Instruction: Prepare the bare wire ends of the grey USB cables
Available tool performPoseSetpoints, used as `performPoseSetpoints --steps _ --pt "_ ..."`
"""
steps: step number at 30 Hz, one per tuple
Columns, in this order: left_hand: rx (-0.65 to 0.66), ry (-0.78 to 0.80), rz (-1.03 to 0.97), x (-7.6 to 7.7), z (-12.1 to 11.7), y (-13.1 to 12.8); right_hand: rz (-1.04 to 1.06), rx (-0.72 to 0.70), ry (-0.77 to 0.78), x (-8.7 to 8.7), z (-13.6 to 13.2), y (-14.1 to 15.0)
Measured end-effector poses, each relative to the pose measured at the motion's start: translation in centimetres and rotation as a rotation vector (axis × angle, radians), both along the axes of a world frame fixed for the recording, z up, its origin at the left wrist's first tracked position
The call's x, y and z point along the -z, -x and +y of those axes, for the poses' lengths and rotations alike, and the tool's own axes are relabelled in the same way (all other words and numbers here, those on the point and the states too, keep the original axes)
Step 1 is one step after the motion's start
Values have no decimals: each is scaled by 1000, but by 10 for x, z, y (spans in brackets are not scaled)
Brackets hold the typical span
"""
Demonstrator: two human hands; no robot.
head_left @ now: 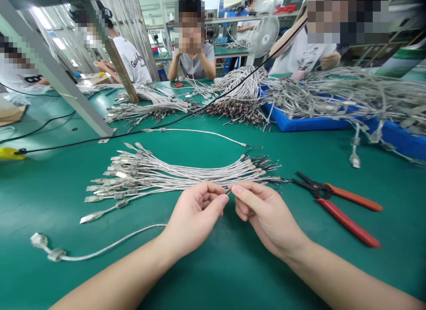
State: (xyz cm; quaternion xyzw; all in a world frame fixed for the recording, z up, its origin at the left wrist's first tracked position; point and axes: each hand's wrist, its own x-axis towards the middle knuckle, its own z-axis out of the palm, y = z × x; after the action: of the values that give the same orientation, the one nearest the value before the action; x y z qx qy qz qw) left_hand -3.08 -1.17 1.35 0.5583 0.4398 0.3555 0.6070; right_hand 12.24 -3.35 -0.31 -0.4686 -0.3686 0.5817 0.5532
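My left hand (197, 214) is curled with thumb and fingers pinched at the end of a white cable (100, 252). That cable runs left across the green table (213, 265) to its connector (40, 241). My right hand (262, 212) pinches the same cable tip from the right, fingertips nearly meeting the left thumb. Just beyond both hands lies a fanned bundle of white cables (173, 174), connectors to the left and stripped coloured wire ends to the right.
Red-handled cutters (342, 208) lie to the right of my right hand. One loose cable (199, 132) lies behind the bundle. A blue tray (309, 123) heaped with cables stands back right. A black cord (83, 143) crosses the table. Other people sit at the far side.
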Motion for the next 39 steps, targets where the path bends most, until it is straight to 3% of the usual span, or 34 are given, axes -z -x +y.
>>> performPoseSetpoints --steps 6,17,23,31,39 --pt "-12 -56 60 -4 1 4 -13 -1 -2 -1 -2 1" --pt "32 -154 150 8 1 6 105 9 47 -1 2 2" --pt "-95 -88 3 -3 3 1 116 -4 6 -1 -1 5" --pt "-102 -16 -50 1 1 -4 95 43 -1 -1 0 7" --pt "-124 38 -121 -1 -1 -6 117 2 32 -2 -2 8"
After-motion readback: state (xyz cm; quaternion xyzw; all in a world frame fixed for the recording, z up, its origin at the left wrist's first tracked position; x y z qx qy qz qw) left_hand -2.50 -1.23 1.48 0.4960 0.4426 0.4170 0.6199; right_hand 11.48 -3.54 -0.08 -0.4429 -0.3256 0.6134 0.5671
